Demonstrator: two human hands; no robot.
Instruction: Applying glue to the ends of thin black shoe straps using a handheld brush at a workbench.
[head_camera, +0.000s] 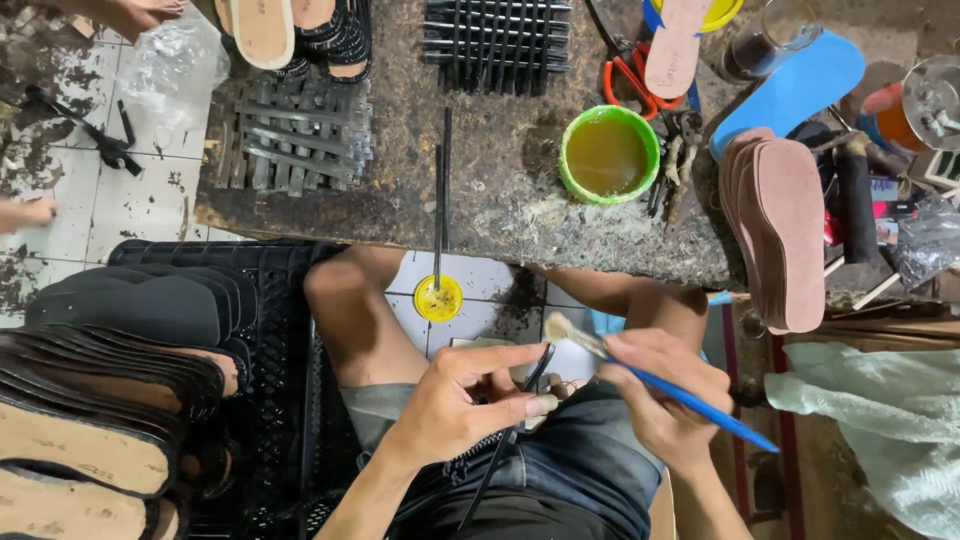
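Left hand (455, 400): pinching a thin black strap (510, 430) over the lap, fingers closed round it.
Right hand (665, 395): just right of the strap, gripping a blue-handled brush (650, 378); bristles just above the strap's top end.
Green glue bowl (608, 154): on the counter (500, 210), well beyond the strap.
Brown soles (780, 225): right of the bowl.

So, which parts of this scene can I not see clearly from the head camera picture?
- Thin black strap: the left hand pinches it; its fingers cover the middle part.
- Blue-handled brush: the right hand hides part of the handle; the bristle tip is too small to show any glue.
- Stacked black-edged soles: cut off by the left and bottom edges.
- Green round tub of yellowish liquid: depth not visible.
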